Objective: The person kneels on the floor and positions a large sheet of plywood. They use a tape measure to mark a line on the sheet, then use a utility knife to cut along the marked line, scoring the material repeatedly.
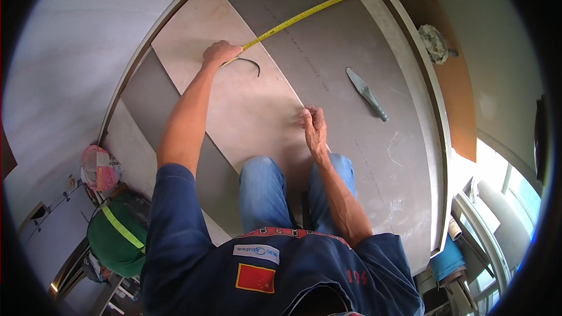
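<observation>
A pale rectangular board (234, 105) lies slantwise over a larger grey sheet (374, 158), and I kneel on top of them. My left hand (222, 52) is closed round a tape measure, whose case is mostly hidden under the fingers. Its yellow blade (298, 19) runs out to the far right, ending near the grey sheet's edge. A thin black strap (253, 64) curls beside that hand. At the pale board's right edge, my right hand (314, 129) has its fingers bent together; what they pinch, if anything, cannot be made out.
On the grey sheet at the right lies a knife-like tool (367, 95) with a grey handle. A raised frame edge (418, 52) borders the sheets. Beyond it is a crumpled whitish bundle (433, 44). A green bag (117, 234) and a pink bag (99, 168) are at the lower left.
</observation>
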Motion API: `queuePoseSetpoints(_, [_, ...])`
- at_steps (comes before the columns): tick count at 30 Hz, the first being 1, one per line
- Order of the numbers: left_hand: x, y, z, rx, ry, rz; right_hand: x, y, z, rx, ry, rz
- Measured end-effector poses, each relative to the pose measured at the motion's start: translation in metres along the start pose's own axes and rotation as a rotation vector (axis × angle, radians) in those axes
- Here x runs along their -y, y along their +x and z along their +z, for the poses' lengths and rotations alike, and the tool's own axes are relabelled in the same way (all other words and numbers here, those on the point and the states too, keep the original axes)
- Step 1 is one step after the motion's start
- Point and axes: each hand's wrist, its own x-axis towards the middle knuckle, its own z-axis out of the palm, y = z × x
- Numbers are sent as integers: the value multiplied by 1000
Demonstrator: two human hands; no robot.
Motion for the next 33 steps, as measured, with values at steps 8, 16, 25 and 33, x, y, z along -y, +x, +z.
queuePoseSetpoints(8, [1,0,-2,9,10,22,-3,2,-1,15,-32,-4])
queuePoseSetpoints(16, [4,3,1,-4,-8,33,-2,2,-2,9,-52,3])
queuePoseSetpoints(25, [4,-4,6,-82,-86,61,7,1,-2,9,-49,-22])
queuePoseSetpoints(33, [43,-59,40,-244,-677,221,16,8,-23,-93,-94,-43])
